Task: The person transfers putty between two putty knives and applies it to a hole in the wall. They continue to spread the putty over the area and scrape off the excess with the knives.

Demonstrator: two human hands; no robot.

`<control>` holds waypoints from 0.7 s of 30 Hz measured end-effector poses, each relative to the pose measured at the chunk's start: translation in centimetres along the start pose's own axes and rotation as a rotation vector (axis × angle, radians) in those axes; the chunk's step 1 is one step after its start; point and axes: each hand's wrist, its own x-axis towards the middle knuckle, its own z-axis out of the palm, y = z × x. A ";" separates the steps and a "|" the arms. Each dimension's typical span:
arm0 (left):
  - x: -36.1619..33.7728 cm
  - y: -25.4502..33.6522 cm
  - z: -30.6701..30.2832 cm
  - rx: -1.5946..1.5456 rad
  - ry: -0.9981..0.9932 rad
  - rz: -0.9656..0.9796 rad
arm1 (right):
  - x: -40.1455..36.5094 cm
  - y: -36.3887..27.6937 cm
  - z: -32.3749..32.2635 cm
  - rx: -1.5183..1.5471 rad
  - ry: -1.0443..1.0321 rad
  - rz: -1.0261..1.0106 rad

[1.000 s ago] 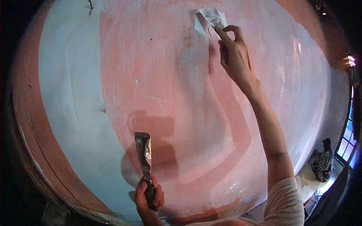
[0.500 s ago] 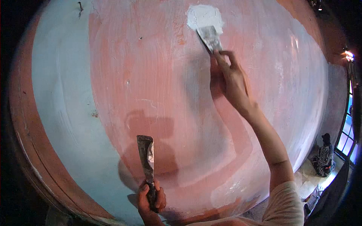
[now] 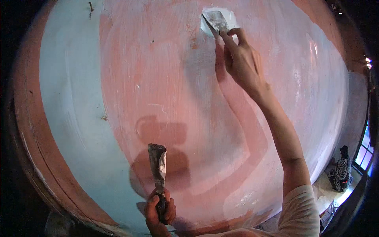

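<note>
My right hand (image 3: 245, 65) is raised high on the pink wall (image 3: 166, 71), fingers closed round a putty knife (image 3: 217, 20). That knife's wide blade lies over a white patch of filler (image 3: 231, 16), covering part of it. Low in front of me, my left hand (image 3: 160, 209) grips the dark handle of a second putty knife (image 3: 157, 166), held upright with its blade pointing up. A lump of white filler (image 3: 162, 162) clings along the right edge of this blade.
A pale blue band (image 3: 71, 98) runs down the wall's left side, with a brown border (image 3: 29, 98) beyond it. A nail (image 3: 90, 8) sticks out at upper left. At far right, a person in patterned clothing (image 3: 341, 173) is low near a barred window (image 3: 364, 150).
My right hand has moved its putty knife upward and slightly left across the filler patch, covering more of it. My left hand still holds its knife upright; the view has shifted a little.
</note>
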 end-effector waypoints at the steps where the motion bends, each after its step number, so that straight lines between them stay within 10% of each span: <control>1: -0.1 0.1 0.2 0.003 0.009 0.008 | -0.8 -0.3 -0.2 -0.020 -0.042 0.008; 21: -0.2 -0.3 0.9 0.054 0.029 0.028 | -1.9 -1.9 -0.9 0.037 -0.197 0.079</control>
